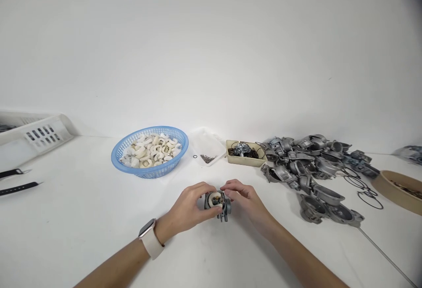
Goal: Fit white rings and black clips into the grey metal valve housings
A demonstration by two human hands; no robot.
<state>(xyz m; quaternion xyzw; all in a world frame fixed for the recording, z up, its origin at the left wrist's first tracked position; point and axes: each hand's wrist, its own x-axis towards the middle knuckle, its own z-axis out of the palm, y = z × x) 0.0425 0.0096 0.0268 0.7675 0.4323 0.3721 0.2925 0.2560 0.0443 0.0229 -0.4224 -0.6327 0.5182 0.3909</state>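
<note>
A small grey metal carburetor body [227, 207] sits on the white table in front of me, its open side facing up. Inside it lies a whitish curved float [212, 198], with brass-coloured parts beside it. My left hand [194, 204] grips the carburetor from the left, thumb across the near edge and fingers over the far side. At its upper right edge is my right hand [242, 195], thumb and index finger drawn close together; whatever is between those fingertips is too small to make out.
Behind stand a blue basket [150, 174] of white floats, a white tray [201, 140] with thin pins [207, 158], and a cream box [245, 160] holding black rings and a metal part. Grey carburetor castings [306, 160] are heaped right, near a tan bowl [392, 193]. Black straps [20, 188] lie left.
</note>
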